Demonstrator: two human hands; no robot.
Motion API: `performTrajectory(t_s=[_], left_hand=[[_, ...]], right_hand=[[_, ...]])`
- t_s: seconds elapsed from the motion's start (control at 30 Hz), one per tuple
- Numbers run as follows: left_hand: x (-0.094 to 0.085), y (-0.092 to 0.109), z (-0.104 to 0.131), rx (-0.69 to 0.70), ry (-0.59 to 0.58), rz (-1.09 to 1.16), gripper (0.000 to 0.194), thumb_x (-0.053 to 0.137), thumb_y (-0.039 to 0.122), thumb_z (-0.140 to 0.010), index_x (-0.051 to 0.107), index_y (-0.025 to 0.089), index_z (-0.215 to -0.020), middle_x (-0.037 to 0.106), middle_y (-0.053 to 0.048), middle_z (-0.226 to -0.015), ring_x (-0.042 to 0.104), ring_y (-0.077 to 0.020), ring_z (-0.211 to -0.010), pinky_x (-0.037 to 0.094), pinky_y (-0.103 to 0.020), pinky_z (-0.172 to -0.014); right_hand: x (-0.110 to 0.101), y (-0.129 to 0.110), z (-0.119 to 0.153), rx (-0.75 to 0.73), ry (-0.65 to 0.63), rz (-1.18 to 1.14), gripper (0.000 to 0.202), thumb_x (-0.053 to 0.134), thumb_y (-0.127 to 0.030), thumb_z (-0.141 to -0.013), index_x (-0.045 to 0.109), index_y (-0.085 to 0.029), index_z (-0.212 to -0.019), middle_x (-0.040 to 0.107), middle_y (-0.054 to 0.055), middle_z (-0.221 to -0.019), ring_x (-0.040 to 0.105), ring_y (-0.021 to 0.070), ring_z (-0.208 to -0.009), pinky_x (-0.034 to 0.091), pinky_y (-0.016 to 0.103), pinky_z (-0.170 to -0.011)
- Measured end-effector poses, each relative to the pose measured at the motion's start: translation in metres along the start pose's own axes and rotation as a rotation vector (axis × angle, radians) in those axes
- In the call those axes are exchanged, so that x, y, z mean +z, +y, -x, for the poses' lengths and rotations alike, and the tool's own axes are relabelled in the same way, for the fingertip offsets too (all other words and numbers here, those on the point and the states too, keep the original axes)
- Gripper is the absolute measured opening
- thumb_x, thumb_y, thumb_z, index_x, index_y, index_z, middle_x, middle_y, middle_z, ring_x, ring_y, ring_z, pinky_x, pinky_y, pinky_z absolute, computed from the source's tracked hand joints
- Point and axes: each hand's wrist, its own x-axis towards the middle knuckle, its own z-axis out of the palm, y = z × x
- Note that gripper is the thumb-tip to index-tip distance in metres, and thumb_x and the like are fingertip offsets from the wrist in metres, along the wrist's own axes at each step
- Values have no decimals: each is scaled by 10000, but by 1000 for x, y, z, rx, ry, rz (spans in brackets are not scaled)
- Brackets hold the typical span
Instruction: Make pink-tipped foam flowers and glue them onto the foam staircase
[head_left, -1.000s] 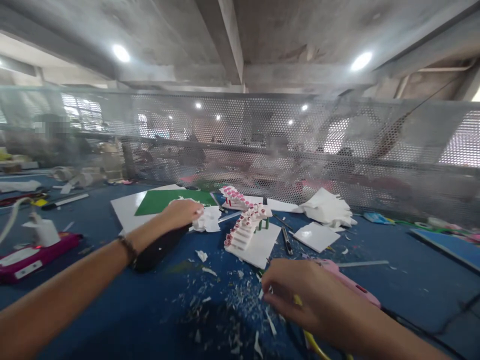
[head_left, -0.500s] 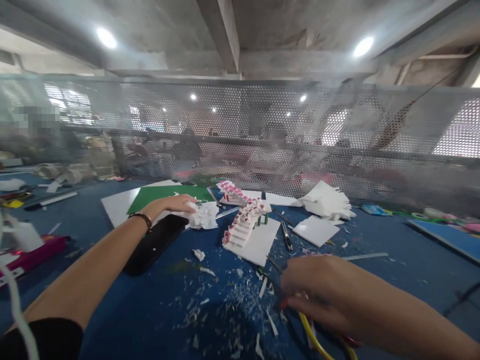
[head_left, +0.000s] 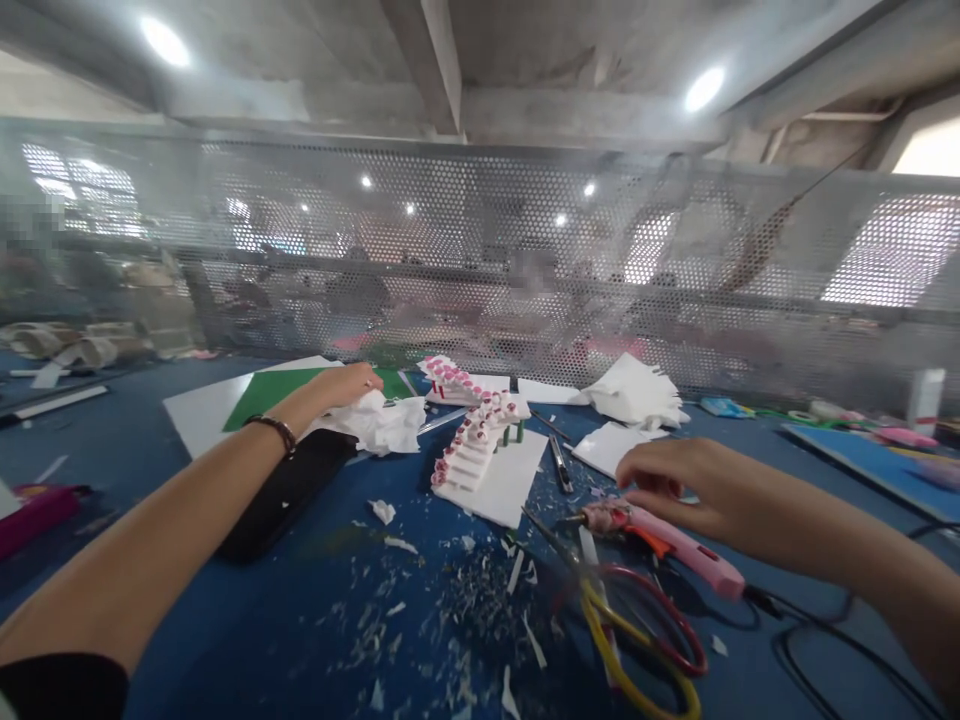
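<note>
My left hand (head_left: 346, 384) is closed on crumpled white tissue (head_left: 394, 425) at the left back; its fingertips are partly hidden. My right hand (head_left: 679, 478) hovers just over a pink glue gun (head_left: 686, 552), fingers curled but apart, with nothing visible in them. Near the glue gun's tip lie scissors (head_left: 637, 640) with one yellow and one red handle loop. Between my hands stands a small white stair model (head_left: 472, 455), dotted with pink and dark red bits, on green posts and a white board (head_left: 517, 480).
A utility knife (head_left: 559, 465) lies right of the model. A black phone-like slab (head_left: 285, 500) is under my left forearm. Green card (head_left: 262, 395) and stacked white sheets (head_left: 634, 390) lie farther back. Paper scraps litter the blue table (head_left: 300, 640). A perforated screen (head_left: 465, 270) rises behind.
My right hand has moved up and away from the scissors to above the glue gun. My left hand has bunched the tissue up more. The view has shifted slightly right.
</note>
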Motion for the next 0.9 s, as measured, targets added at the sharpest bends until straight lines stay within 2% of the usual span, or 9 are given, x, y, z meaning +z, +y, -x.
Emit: performTrajectory(t_s=[0.2,0.27,0.33,0.47,0.53,0.63,0.73,0.8,0.9], left_hand=[[-19,3,4,-74,46,185,243,441,319,-845,547,126,-949,582,-47,-927,567,-156,-793,475,-327,-694],[-30,9,7,-90,98,276,398,235,347,-890,560,117,-873,574,-30,-709,558,-138,-645,448,-261,-588],[-42,21,10,-75,143,363,501,91,354,-883,535,120,-898,498,-7,-581,510,-119,-522,406,-232,-513],[-56,65,24,1,147,447,438,209,448,-843,495,133,-951,407,25,-547,391,-84,-426,323,-217,-454],[-54,93,33,51,118,451,408,387,476,-782,479,147,-1005,463,12,-608,430,-93,-485,329,-216,-486],[-44,127,45,237,90,425,629,479,452,-734,279,140,-1242,525,-27,-736,476,-130,-592,342,-232,-542],[-33,143,54,384,32,586,791,533,292,-700,62,184,-1327,519,-106,-1040,529,-172,-805,388,-240,-656],[-29,145,56,413,0,653,824,533,222,-687,19,202,-1331,529,-104,-1048,541,-170,-799,398,-237,-653],[-28,143,54,397,-1,647,815,551,253,-694,42,197,-1328,553,-74,-938,524,-133,-664,393,-223,-583]], right_hand=[[1,-1,-8,-6,-33,42,234,390,-314,-816,521,-188,-669,560,21,-631,464,123,-550,337,252,-509],[0,-1,-12,-29,-30,53,225,400,-312,-813,528,-192,-672,561,19,-639,460,123,-552,333,255,-516],[-1,-2,-19,-52,-33,64,216,410,-302,-809,540,-191,-676,565,21,-643,457,122,-547,329,258,-516],[2,-10,-42,-58,23,55,193,445,-325,-794,569,-180,-771,573,30,-649,482,131,-564,338,264,-527],[8,-19,-59,-39,216,-86,297,470,-394,-778,519,-170,-967,581,32,-691,510,135,-594,364,264,-547],[23,-38,-84,-59,436,-436,413,494,-404,-758,411,-140,-1066,583,54,-816,540,123,-652,409,248,-567],[35,-54,-103,-144,400,-619,298,544,-337,-717,465,-131,-917,578,34,-748,525,108,-616,419,244,-557],[38,-61,-110,-159,405,-647,163,531,-265,-716,496,-135,-809,570,16,-684,504,93,-578,409,234,-537],[37,-63,-111,-190,420,-658,73,492,-201,-731,514,-149,-686,552,-15,-621,484,72,-552,392,215,-531]])
